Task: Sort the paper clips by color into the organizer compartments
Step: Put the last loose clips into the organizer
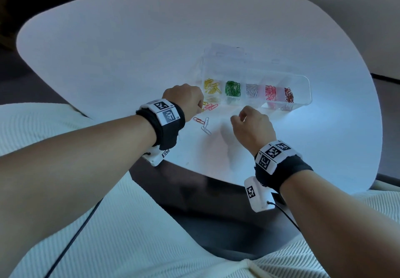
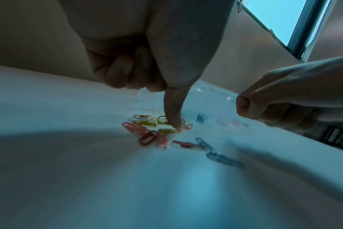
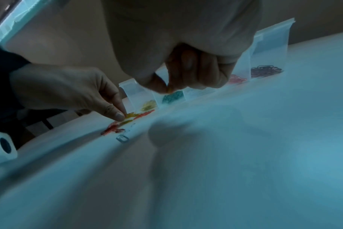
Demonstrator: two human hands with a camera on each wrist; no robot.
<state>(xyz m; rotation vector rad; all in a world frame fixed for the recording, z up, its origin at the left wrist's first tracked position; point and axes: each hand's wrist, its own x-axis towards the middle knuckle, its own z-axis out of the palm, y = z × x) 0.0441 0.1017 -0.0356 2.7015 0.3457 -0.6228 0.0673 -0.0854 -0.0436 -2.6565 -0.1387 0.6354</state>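
A clear organizer (image 1: 307, 87) on the white table (image 1: 129, 50) holds yellow (image 1: 211, 87), green (image 1: 232, 88), silver (image 1: 252, 90), pink (image 1: 270, 92) and red (image 1: 289, 95) clips in separate compartments. Loose paper clips (image 1: 211, 107) in pink, red, yellow and silver lie in front of its left end. My left hand (image 1: 200, 108) is down on this pile. Its thumb and forefinger pinch a yellow clip (image 3: 132, 115) that lies on the table, and its other fingers are curled. My right hand (image 1: 239, 116) hovers before the green compartment with fingers curled and tips together (image 3: 169, 89). I see nothing held there.
The organizer's clear lid (image 1: 225, 55) stands open behind the compartments. Two silver clips (image 1: 205, 126) lie nearest me, close to the table's front edge (image 1: 194, 167). White ribbed fabric (image 1: 108, 234) and a black cable (image 1: 71, 234) lie below the table.
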